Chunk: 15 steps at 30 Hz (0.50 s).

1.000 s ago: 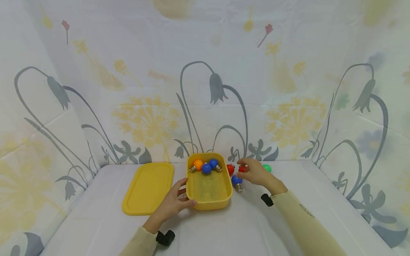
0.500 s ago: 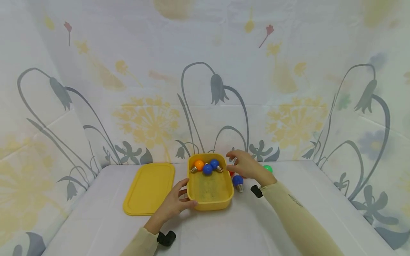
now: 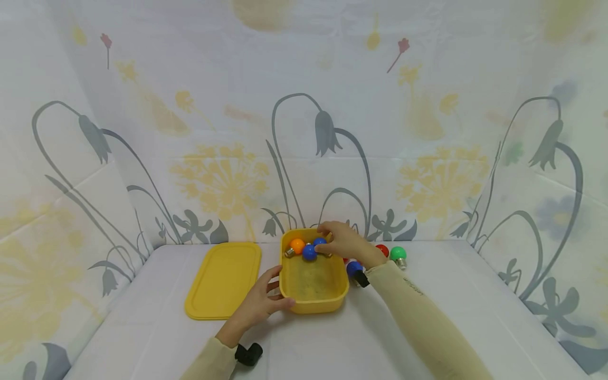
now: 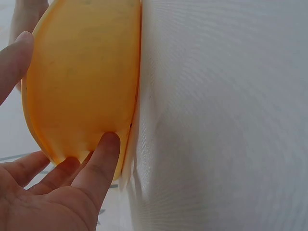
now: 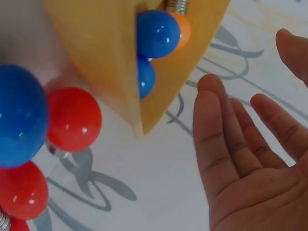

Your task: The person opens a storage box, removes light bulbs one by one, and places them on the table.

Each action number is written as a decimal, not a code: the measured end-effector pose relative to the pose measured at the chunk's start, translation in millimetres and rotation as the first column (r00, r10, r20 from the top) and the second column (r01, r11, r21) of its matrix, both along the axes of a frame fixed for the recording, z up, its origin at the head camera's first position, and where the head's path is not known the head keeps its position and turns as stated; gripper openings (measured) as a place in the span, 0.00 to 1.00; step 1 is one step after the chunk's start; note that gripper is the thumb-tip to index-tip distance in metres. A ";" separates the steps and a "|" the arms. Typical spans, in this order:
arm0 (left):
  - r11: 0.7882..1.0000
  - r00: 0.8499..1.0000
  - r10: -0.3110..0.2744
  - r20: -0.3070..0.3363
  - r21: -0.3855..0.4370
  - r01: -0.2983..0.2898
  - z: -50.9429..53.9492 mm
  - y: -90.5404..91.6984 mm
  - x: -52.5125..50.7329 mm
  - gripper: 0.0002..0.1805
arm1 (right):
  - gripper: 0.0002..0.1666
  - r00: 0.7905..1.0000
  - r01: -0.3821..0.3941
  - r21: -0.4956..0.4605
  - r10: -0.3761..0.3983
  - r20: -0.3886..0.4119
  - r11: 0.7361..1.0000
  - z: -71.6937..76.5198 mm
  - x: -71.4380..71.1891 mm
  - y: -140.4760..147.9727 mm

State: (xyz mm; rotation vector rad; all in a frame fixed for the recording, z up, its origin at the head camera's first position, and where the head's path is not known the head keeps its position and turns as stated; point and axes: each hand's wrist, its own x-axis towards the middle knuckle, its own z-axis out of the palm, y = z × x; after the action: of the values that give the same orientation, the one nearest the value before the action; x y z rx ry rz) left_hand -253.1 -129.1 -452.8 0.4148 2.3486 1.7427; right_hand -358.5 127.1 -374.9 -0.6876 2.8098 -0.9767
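My left hand (image 3: 261, 305) holds the near left corner of a yellow plastic box (image 3: 314, 307). Its thumb and fingers rest against the outside of the wall in the left wrist view. Inside the box, at the far end, lie an orange light bulb (image 3: 297, 245) and two blue light bulbs, one being this blue bulb (image 3: 309, 253). Over the box's far right part hovers my right hand (image 3: 349, 244). The right wrist view shows its palm bare, fingers (image 5: 209, 130) extended and thumb apart. In the head view it partly hides the second blue bulb (image 3: 321, 243).
Right of the box lie another blue bulb (image 3: 353, 268), red bulbs including this red bulb (image 3: 382, 250), and a green bulb (image 3: 398, 254). A flat yellow lid (image 3: 223, 281) lies left of the box on the white cloth. A flower-printed curtain (image 3: 304, 174) hangs behind.
My right hand has moved left from above the loose bulbs to over the box, uncovering the red and green bulbs at right. The left hand stays at the box.
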 end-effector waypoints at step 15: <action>1.000 1.000 -0.015 -0.019 0.012 0.015 -3.0 -0.3 -2.7 0.50 | 0.38 0.996 -0.027 0.071 0.021 0.082 0.997 -6.5 -11.0 -29.7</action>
State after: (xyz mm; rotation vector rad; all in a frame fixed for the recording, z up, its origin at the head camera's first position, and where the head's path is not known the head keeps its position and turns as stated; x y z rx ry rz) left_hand -255.8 -129.4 -455.8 0.4519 2.3428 1.7556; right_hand -369.5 97.4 -381.4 -0.6566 2.7449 -0.8745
